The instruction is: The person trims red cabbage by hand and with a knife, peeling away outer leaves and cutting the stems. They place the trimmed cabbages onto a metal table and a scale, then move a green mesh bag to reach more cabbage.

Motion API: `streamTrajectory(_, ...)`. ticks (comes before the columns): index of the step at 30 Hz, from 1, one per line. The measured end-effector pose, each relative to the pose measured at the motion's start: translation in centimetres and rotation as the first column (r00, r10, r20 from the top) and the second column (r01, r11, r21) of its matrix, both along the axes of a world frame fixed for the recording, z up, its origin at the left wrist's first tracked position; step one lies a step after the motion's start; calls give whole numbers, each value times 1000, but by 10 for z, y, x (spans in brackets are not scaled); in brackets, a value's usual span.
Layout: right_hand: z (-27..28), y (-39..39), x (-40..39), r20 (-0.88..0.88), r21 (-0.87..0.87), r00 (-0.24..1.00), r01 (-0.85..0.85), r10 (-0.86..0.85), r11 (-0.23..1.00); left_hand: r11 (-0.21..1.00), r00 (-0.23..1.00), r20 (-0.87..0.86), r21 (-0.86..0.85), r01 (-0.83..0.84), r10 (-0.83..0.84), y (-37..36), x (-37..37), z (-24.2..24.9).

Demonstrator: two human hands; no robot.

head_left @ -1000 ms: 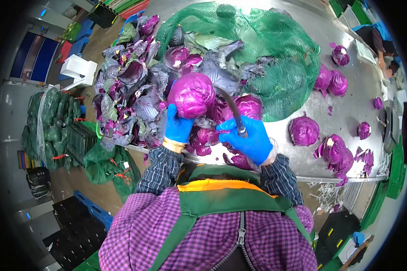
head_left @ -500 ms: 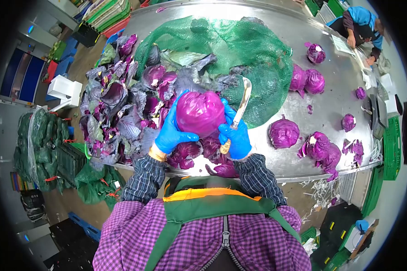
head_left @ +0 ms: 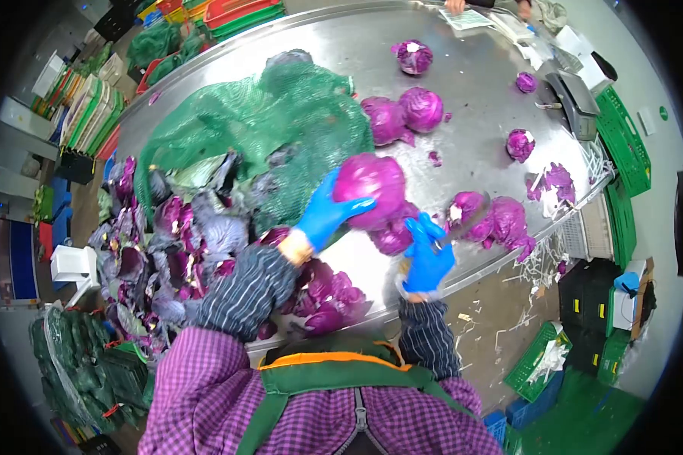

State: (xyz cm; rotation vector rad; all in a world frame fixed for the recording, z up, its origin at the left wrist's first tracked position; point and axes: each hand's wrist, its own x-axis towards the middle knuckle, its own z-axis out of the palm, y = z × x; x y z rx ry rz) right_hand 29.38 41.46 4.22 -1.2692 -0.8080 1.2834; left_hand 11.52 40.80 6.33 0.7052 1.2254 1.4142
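Observation:
My left hand, in a blue glove, grips a trimmed red cabbage head and holds it out to the right above the steel table. My right hand, also blue-gloved, is closed on a knife whose blade points right toward trimmed cabbage heads lying near the table's front edge. Another cabbage lies just under the held one.
A green net sack lies on the table's left half. Loose purple outer leaves pile at the left edge. More cabbage heads lie farther back. Another person's hands are at the far edge. Green crates stand right.
My view has swung right. My left hand carried the cabbage rightward, away from the leaf pile. My right hand came off the cabbage and lowered the knife toward the front edge.

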Motion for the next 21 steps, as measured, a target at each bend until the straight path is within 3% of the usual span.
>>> streamTrajectory(2,3,6,31,-111,-72,993,36,-44,997,993,992,53,53,110,-113,64,29,-33)
streamTrajectory(4,-14,5,58,-15,-106,1000,-6,4,994,989,990,-6,-47,140,-140,119,64,-46)
streamTrajectory(6,-28,4,68,46,-112,999,-10,15,994,987,983,-117,-86,132,-142,172,96,-82)
streamTrajectory(8,-26,6,68,11,-128,995,-96,99,987,983,946,-300,-167,70,-119,198,115,-99)
streamTrajectory(10,-30,15,59,-4,-130,986,-166,167,978,974,900,-394,-192,118,-186,207,112,-100)
streamTrajectory(12,-27,24,44,-16,-120,987,-158,158,980,965,895,-360,-95,246,-264,191,89,-87)
streamTrajectory(14,-33,43,37,-36,-127,960,-280,277,952,979,963,-243,138,151,-114,143,49,-59)
streamTrajectory(15,-27,58,22,-77,-122,929,-368,361,922,987,915,-402,128,99,-40,118,16,-40)
streamTrajectory(16,-17,76,4,-114,-111,891,-451,440,885,996,901,-433,91,13,28,92,-14,-24)
streamTrajectory(18,7,117,-32,40,-110,779,-619,625,778,963,770,-596,18,-269,227,40,-77,-25)
streamTrajectory(20,9,165,-85,193,207,718,-696,669,688,936,666,-703,-3,-352,248,-15,-137,-35)
streamTrajectory(21,5,198,-113,362,277,677,-734,641,620,915,607,-771,-84,-395,191,-38,-159,-43)
